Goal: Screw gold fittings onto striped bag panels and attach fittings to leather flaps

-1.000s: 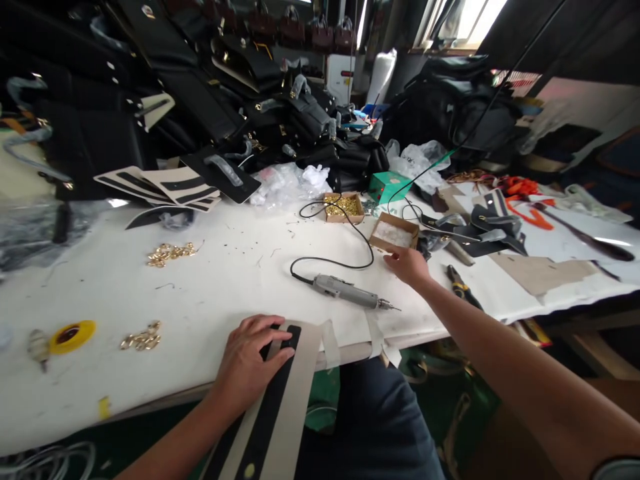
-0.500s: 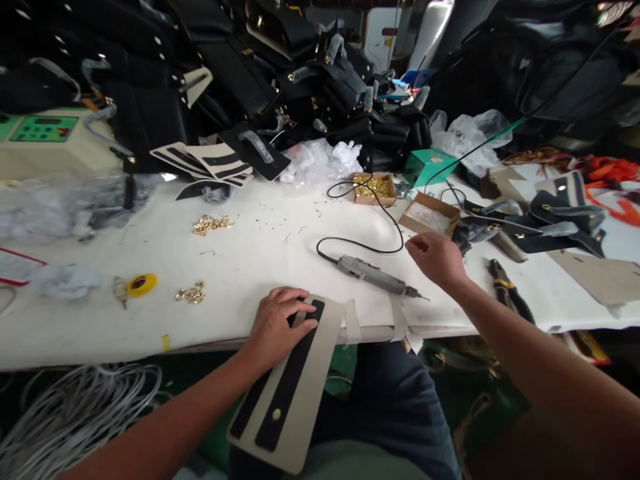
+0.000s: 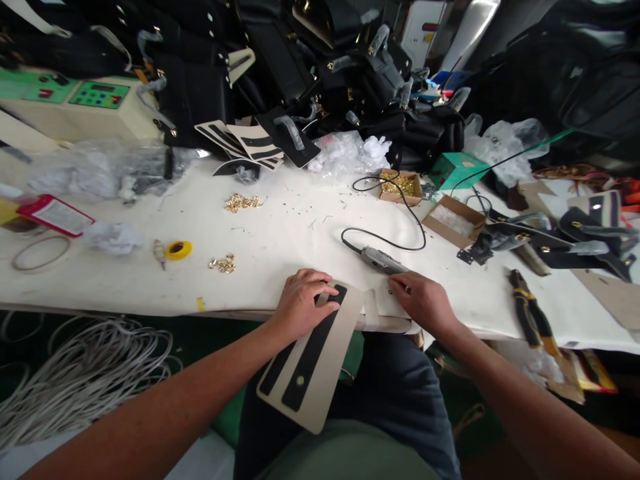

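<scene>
A flat beige panel with black strips (image 3: 334, 363) reaches from the table edge down over my lap, a round pale-gold spot near the low end of one strip. My left hand (image 3: 306, 303) grips its upper end, thumb and fingers over the strips. My right hand (image 3: 423, 300) is low over the table at the panel's right, fingers pinched together; a tiny dark speck shows at the fingertips, too small to name. Behind that hand lies a grey corded electric screwdriver (image 3: 381, 260), its tip hidden by the hand.
Small gold fittings lie in a near pile (image 3: 223, 264) and a far pile (image 3: 243, 203). A small box of gold pieces (image 3: 400, 187) and an open cardboard box (image 3: 455, 220) stand at the back. Pliers (image 3: 531, 310) lie right, yellow tape (image 3: 179, 250) left. Black bags (image 3: 280, 60) crowd the rear.
My right hand has come down and left from beside the cardboard box to the front of the screwdriver. The left hand still holds the panel. The whole view has shifted.
</scene>
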The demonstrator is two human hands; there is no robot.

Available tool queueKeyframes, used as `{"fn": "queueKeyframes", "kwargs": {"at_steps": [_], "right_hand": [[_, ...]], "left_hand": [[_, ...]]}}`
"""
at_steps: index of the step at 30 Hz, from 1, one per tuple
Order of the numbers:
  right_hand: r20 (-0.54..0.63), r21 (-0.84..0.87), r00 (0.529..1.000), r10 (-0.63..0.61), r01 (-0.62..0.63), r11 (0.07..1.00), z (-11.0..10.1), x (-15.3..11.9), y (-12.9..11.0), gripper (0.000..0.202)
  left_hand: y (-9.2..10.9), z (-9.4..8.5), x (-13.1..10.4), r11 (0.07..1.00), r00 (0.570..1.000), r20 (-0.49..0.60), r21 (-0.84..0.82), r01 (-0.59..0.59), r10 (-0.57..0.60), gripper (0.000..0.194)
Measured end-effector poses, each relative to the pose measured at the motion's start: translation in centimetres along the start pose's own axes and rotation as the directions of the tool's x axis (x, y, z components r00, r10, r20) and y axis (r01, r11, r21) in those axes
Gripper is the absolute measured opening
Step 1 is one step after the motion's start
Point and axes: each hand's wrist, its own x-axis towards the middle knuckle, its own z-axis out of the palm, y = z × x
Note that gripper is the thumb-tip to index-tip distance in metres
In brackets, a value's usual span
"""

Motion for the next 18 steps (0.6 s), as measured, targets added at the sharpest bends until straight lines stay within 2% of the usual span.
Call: {"fn": "queueKeyframes", "kwargs": {"at_steps": [5, 12, 15, 18], "right_hand": [[-0.033, -0.183, 0.999, 0.041, -0.046, 0.982, 0.5, 2.0, -0.1, 0.026], [-0.073, -0.175, 0.993, 0.098, -0.110, 0.979, 0.4, 5.1, -1.0, 0.032], [-0.037, -0.119, 0.999, 0.027, -0.031, 0.992, 0.9, 5.2, -1.9, 0.029], [0.002, -0.017, 0.996, -0.093, 0.093, 0.996, 0.9, 4.1, -2.1, 0.028]], "left_hand": [[-0.2, 0.1, -0.1, 0.999, 1.000, -0.014, -0.029, -0.013, 0.013, 0.017], [-0.3, 0.3, -0.2, 0.999, 1.000, -0.017, -0.032, -0.015, 0.014, 0.016], [-0.6, 0.4, -0.1, 0.999, 1.000, -0.012, -0.047, -0.015, 0.014, 0.016], [-0.3, 0.2, -0.2, 0.999, 1.000, -0.030, -0.042, -0.006, 0.005, 0.017]]}}
